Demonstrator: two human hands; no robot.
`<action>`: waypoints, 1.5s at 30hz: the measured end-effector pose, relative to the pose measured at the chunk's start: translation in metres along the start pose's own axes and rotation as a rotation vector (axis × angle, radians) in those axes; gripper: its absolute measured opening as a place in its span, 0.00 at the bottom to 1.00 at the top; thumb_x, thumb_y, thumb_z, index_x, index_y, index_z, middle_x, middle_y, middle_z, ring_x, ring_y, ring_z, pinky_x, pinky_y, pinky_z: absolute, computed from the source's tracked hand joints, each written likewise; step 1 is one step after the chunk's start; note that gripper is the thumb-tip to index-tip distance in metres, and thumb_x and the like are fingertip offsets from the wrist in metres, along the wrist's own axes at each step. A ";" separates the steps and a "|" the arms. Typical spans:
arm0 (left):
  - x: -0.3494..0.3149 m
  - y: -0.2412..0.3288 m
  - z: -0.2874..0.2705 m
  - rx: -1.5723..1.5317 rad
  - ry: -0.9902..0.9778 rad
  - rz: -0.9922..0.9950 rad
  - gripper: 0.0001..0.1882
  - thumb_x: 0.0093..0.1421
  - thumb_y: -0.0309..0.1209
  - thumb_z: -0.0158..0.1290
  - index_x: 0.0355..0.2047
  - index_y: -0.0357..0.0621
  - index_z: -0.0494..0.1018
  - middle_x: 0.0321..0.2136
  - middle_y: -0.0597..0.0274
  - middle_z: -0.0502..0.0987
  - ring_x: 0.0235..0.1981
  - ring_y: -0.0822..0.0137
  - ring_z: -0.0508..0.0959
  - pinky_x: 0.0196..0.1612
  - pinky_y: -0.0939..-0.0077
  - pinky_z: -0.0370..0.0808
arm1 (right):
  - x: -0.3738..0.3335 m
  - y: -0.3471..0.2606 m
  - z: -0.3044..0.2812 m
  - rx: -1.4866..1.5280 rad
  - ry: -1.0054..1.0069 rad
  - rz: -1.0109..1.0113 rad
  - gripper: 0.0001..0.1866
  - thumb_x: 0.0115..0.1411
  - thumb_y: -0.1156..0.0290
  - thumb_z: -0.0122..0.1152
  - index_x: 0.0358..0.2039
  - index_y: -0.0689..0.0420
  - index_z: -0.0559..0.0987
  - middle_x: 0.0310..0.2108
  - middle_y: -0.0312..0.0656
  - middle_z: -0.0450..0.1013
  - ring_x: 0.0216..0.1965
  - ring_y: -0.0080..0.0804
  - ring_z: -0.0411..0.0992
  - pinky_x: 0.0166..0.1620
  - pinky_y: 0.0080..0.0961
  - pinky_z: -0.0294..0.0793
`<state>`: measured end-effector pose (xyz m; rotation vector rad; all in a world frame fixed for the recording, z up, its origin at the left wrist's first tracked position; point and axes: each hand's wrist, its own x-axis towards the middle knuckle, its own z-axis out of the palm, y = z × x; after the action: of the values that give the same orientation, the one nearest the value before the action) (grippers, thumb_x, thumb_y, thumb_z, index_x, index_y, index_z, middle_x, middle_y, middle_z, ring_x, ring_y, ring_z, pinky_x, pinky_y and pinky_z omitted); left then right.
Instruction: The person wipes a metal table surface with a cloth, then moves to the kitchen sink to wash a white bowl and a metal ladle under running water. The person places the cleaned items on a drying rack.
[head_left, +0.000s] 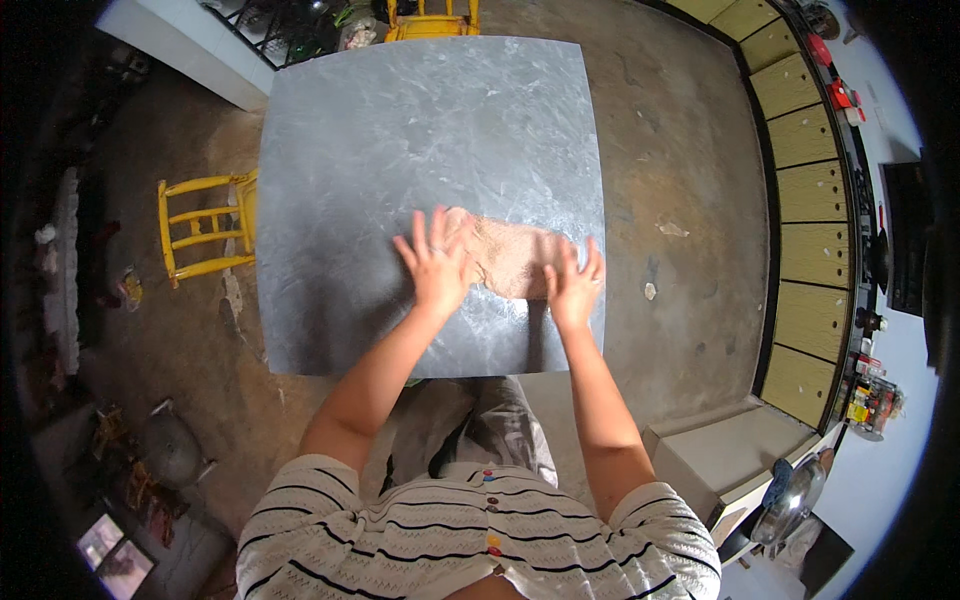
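A pinkish-tan cloth (pixel 515 258) lies spread on the grey marbled table (pixel 400 130), toward the table's near right part. My left hand (pixel 438 268) is over the cloth's left end, fingers spread and a little blurred. At the opposite end, my right hand (pixel 574 288) has its fingers apart beside the cloth's right edge, close to the table's right side. Whether either palm presses on the cloth is hard to make out. Neither hand is closed around anything.
One yellow chair (pixel 208 228) stands at the table's left side, another yellow chair (pixel 432 24) at its far edge. A row of pale yellow-green cabinets (pixel 812 250) runs along the right. A metal pan or lid (pixel 795 500) rests on the counter at lower right.
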<state>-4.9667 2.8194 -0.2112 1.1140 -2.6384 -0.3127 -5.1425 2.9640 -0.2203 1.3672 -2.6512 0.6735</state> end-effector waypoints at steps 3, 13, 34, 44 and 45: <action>-0.012 -0.011 0.046 -0.162 -0.155 0.331 0.31 0.54 0.45 0.56 0.59 0.68 0.63 0.66 0.62 0.51 0.67 0.47 0.45 0.63 0.34 0.40 | -0.032 0.014 0.045 0.016 -0.290 -0.068 0.30 0.58 0.51 0.53 0.61 0.38 0.64 0.67 0.47 0.45 0.67 0.59 0.40 0.63 0.62 0.39; 0.120 -0.016 0.114 -0.186 -0.145 0.220 0.35 0.52 0.52 0.54 0.60 0.60 0.63 0.64 0.58 0.55 0.66 0.57 0.51 0.66 0.47 0.41 | 0.077 0.004 0.138 -0.138 -0.130 0.109 0.35 0.59 0.50 0.49 0.64 0.51 0.57 0.65 0.60 0.42 0.66 0.66 0.36 0.63 0.61 0.33; 0.399 -0.077 0.192 0.002 0.229 0.058 0.25 0.61 0.41 0.45 0.60 0.62 0.60 0.61 0.59 0.59 0.64 0.57 0.55 0.65 0.58 0.49 | 0.397 0.055 0.271 -0.043 -0.030 -0.330 0.28 0.62 0.50 0.44 0.62 0.39 0.61 0.65 0.42 0.51 0.68 0.50 0.41 0.66 0.46 0.38; 0.006 -0.037 0.092 -0.195 0.001 0.157 0.25 0.52 0.40 0.53 0.51 0.48 0.70 0.59 0.52 0.62 0.62 0.51 0.58 0.65 0.50 0.49 | 0.008 -0.012 0.100 0.202 -0.337 -0.297 0.31 0.60 0.59 0.52 0.60 0.60 0.61 0.64 0.53 0.50 0.67 0.59 0.39 0.66 0.52 0.37; -0.043 -0.028 0.065 -0.222 -0.046 0.126 0.25 0.51 0.39 0.53 0.51 0.48 0.71 0.59 0.51 0.62 0.62 0.50 0.58 0.65 0.48 0.50 | -0.037 -0.028 0.070 0.213 -0.407 -0.257 0.31 0.59 0.59 0.53 0.60 0.60 0.61 0.65 0.53 0.49 0.67 0.59 0.39 0.66 0.53 0.37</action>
<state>-4.9397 2.8373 -0.2877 0.8769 -2.6199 -0.5945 -5.0898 2.9485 -0.2840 2.0592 -2.6692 0.7277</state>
